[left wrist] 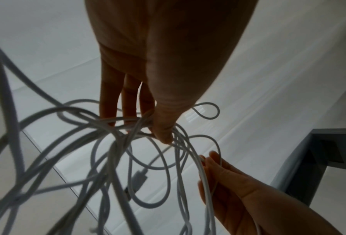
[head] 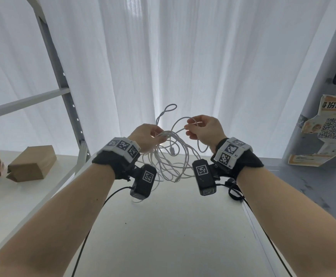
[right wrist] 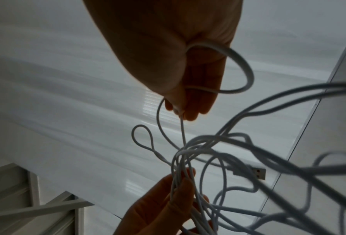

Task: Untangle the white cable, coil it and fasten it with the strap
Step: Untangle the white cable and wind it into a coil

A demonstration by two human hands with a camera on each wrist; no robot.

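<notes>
The white cable (head: 171,154) hangs in a loose tangle of loops between both raised hands, above the white table (head: 163,226). My left hand (head: 149,134) pinches a bundle of several strands (left wrist: 139,125) between thumb and fingers. My right hand (head: 202,128) pinches a single strand (right wrist: 180,111) near its fingertips, with a loop (right wrist: 238,71) running through the palm. A USB plug (right wrist: 256,173) dangles free below the tangle, and a small closed loop (head: 169,108) sticks up behind. No strap shows in any view.
A grey metal shelf frame (head: 63,92) stands at the left, with brown cardboard packets (head: 33,164) on a white surface beside it. White curtains (head: 183,56) fill the back. A grey pillar with a torn QR poster (head: 323,128) is at the right.
</notes>
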